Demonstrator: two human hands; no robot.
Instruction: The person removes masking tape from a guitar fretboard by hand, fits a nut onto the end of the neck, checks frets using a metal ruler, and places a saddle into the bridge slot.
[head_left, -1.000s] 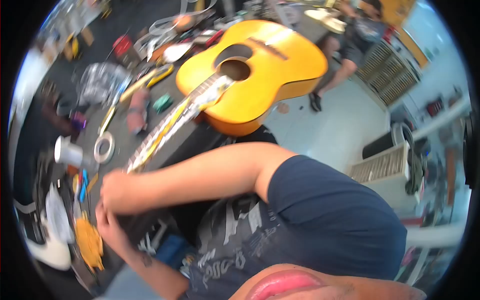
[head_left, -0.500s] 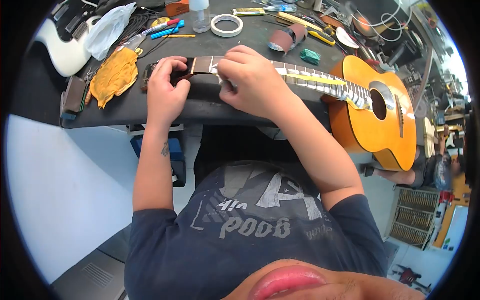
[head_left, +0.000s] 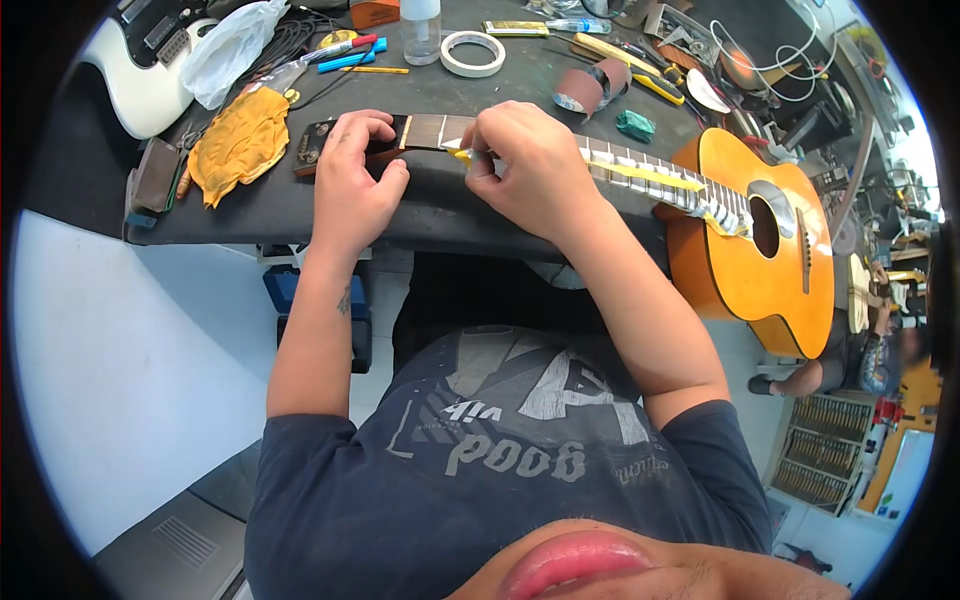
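An orange acoustic guitar point(head_left: 735, 270) lies across the bench, its body at the right and its neck running left. Strips of yellow and whitish tape point(head_left: 645, 177) cover much of the fretboard. My left hand point(head_left: 358, 180) is wrapped round the headstock end point(head_left: 312, 146), with the thumb on the near side. Over the neck, a little to the right, my right hand point(head_left: 528, 165) has its fingers curled in a pinch at the tape near the upper frets. A bit of yellow tape shows beside its fingertips; the fingertips themselves are partly hidden.
Behind the neck are a tape roll point(head_left: 473, 54), a clear bottle point(head_left: 420, 32), sandpaper point(head_left: 592, 88) and a green crumpled piece point(head_left: 635, 126). An orange cloth point(head_left: 240, 145) and a white guitar body point(head_left: 135, 80) lie left. Another person's leg point(head_left: 800, 380) shows at right.
The view has swung from a tilted side angle to one facing the bench. Since half a second ago, yellow tape has come into sight by my right fingertips; my left hand stays at the headstock.
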